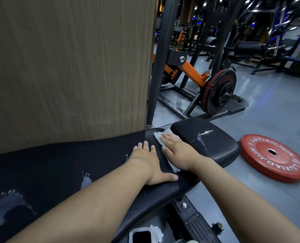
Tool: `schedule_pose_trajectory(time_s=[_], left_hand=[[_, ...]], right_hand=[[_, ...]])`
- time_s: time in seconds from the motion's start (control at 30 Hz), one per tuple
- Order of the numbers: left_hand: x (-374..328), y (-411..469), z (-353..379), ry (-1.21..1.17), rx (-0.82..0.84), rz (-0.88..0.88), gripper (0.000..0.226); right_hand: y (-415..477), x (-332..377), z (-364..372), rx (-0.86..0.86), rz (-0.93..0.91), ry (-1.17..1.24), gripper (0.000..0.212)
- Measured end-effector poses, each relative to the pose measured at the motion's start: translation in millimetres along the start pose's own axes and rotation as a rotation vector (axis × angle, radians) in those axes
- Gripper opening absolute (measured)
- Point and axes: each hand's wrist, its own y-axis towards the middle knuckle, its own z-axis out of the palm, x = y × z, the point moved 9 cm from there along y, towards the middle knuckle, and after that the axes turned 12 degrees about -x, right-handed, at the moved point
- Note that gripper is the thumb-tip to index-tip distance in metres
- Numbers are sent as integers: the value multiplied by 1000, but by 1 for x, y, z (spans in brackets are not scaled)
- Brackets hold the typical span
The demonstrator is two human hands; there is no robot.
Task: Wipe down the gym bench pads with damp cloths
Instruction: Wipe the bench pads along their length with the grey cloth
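Grey gym flooring (261, 109) is stretching away under dim light, with a wood-grain panel (66, 67) standing close behind the bench and a plate-loaded orange machine (193, 71) beyond it. A red weight plate (273, 157) is lying flat on the floor just beside the bench's far end.

Running from lower left to upper right, the long black back pad (57, 165) is showing pale worn patches along its surface, and the shorter seat pad (214, 139) is continuing the same line, its cover showing a white tear.

A pale cloth (161, 135) is lying on the far end of the back pad, right beside the gap between the two pads, its long side slanting from the upper left towards the near edge of the pad.

The right hand (178, 151) is pressing flat on the cloth, fingers extended and together, gripping nothing, wrist low. The left hand (150, 161) is resting palm-down on the bare pad just beside it, fingers straight and slightly spread, thumb stretched along the pad's near edge. Both forearms are reaching forward nearly straight.
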Motion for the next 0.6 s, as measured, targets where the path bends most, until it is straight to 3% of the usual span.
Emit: schedule_pose_trajectory(time_s=[0.27, 0.53, 0.6], left_hand=[[1, 3, 2, 21, -13, 11, 130], [1, 2, 3, 23, -21, 10, 129], [1, 3, 3, 25, -20, 6, 130]], right_hand=[[-58, 0, -26, -220, -30, 28, 40], [-84, -56, -99, -550, 499, 693, 32], [-84, -63, -131, -646, 524, 724, 31]])
